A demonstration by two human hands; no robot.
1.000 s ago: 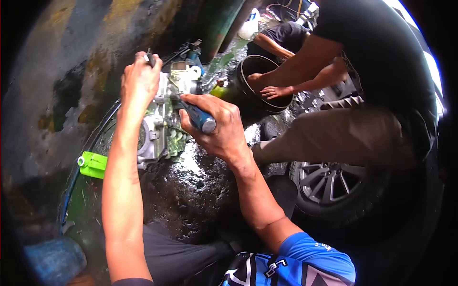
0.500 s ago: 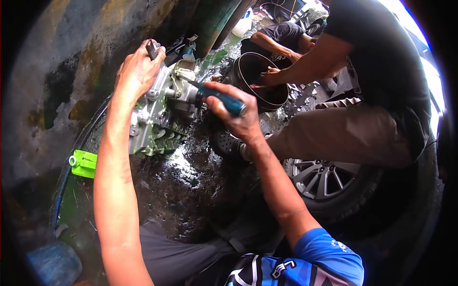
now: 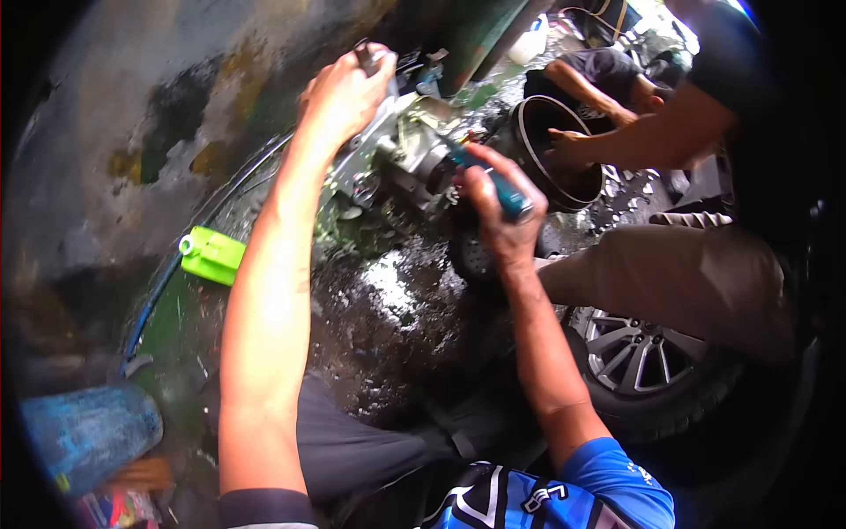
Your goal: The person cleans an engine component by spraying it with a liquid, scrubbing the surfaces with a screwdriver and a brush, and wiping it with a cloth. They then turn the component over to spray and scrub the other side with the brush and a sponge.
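Note:
My right hand [image 3: 513, 220] is closed around a screwdriver [image 3: 506, 189] with a teal handle. Its dark shaft points up and left toward a silver metal engine or gearbox part [image 3: 401, 145]. At the upper left of that part is my left hand [image 3: 346, 97], with fingers curled over it. A short dark rod-like end [image 3: 364, 56] sticks up between its thumb and forefinger; the rest of that piece is hidden by the hand. The metal part stands on the wet, dark floor [image 3: 388, 291], and motion blurs its lower side.
A co-worker's hand [image 3: 568, 150] reaches into a round metal drum [image 3: 522, 132] at right. Another person crouches behind. A wheel [image 3: 648, 353] lies at lower right, a green plastic bottle [image 3: 211, 254] at left, a blue container [image 3: 97, 432] at lower left.
The view has swung so that most things sit further right. Both my hands keep their grips near the metal part. The co-worker's hand has shifted at the drum.

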